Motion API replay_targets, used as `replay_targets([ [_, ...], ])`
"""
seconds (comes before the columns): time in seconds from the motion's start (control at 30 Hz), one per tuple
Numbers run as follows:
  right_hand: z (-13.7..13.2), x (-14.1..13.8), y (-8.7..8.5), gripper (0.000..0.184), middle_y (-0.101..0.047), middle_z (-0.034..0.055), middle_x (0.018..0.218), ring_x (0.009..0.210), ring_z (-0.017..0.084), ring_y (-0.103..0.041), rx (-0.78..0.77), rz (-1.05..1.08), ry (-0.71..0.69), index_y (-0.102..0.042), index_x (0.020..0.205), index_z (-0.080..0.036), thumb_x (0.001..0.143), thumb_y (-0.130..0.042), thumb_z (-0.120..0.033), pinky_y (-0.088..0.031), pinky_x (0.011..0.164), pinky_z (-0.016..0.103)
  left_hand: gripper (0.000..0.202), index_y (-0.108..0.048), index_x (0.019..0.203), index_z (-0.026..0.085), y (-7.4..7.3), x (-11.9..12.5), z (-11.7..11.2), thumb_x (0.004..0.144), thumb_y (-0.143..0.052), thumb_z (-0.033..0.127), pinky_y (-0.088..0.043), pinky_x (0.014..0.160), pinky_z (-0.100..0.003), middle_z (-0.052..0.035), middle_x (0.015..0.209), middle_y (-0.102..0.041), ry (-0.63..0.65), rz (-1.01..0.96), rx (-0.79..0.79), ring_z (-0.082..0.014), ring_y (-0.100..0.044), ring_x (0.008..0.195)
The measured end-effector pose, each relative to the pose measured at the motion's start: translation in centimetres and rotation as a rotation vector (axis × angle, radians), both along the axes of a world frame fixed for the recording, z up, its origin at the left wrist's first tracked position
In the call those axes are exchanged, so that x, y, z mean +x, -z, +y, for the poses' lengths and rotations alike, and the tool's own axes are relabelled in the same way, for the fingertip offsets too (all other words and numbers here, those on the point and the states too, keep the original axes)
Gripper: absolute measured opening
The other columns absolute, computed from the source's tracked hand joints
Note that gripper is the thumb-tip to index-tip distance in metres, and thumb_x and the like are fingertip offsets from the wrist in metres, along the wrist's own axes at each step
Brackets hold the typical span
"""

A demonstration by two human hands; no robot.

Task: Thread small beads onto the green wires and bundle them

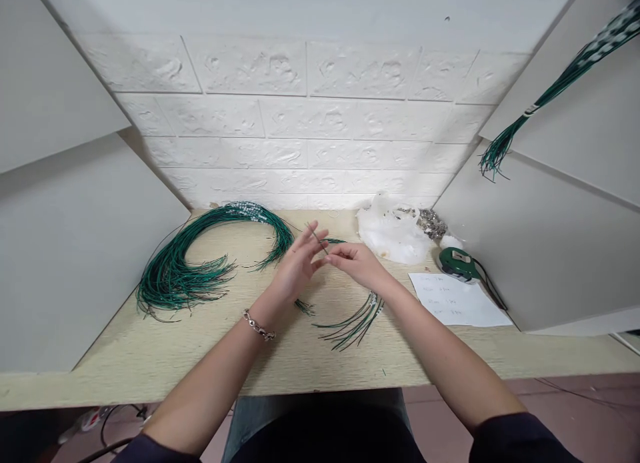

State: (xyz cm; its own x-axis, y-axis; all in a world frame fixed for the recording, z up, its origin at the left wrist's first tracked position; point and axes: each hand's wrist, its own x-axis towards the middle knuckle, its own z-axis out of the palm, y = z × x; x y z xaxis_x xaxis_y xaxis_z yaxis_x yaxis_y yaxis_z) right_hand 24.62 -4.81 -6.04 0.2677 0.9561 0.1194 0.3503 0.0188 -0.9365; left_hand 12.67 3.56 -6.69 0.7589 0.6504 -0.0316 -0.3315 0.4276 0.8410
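Note:
My left hand [296, 263] and my right hand [356, 262] meet over the middle of a pale wooden desk [150, 356]. Both pinch one thin green cord [320, 240] between their fingertips; the left hand's other fingers are spread upward. A small bunch of green cords [353, 323] with pale beads lies under my right wrist. A large curved bundle of green cords [185, 270] lies at the left of the desk. A chain bracelet [259, 326] is on my left wrist.
A white plastic bag [393, 233] with small metal parts [431, 223] sits at the back right. A green tape measure [456, 262] and a written sheet of paper [457, 300] lie beside it. More green cords [545, 96] hang from the right partition. White panels wall both sides.

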Motion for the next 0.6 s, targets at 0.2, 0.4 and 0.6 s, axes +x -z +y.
replay_targets([
  [0.2, -0.8, -0.5, -5.5, 0.019, -0.057, -0.0003, 0.064, 0.061, 0.010, -0.054, 0.168, 0.114, 0.026, -0.052, 0.075, -0.015, 0.076, -0.055, -0.035, -0.042, 0.056, 0.023, 0.053, -0.047, 0.123, 0.025, 1.0, 1.3, -1.0, 0.072, -0.061, 0.028, -0.031, 0.098, -0.036, -0.0066, 0.126, -0.050, 0.253, 0.054, 0.507, -0.0220, -0.041, 0.119],
  [0.4, -2.5, -1.7, -12.9, 0.017, -0.059, 0.0004, 0.067, 0.060, 0.008, -0.055, 0.393, -0.064, 0.100, -0.052, 0.076, -0.015, 0.076, -0.057, -0.032, -0.044, 0.053, 0.020, 0.031, -0.066, 0.094, 0.018, -1.2, 3.3, -0.4, 0.082, -0.045, 0.038, -0.032, 0.097, -0.034, -0.0066, 0.120, -0.056, 0.237, 0.179, 0.919, -0.0213, -0.051, 0.108],
  [0.6, -4.6, -0.8, -17.6, 0.007, -0.059, -0.0042, 0.065, 0.056, 0.005, -0.056, 0.780, -0.178, 0.232, -0.052, 0.073, -0.018, 0.079, -0.054, -0.021, -0.045, 0.053, 0.018, 0.022, -0.069, 0.083, 0.022, -1.0, 5.2, 1.5, 0.079, -0.050, 0.033, -0.036, 0.091, -0.031, -0.0036, 0.103, -0.065, 0.110, 0.169, 0.894, -0.0193, -0.056, 0.098],
])
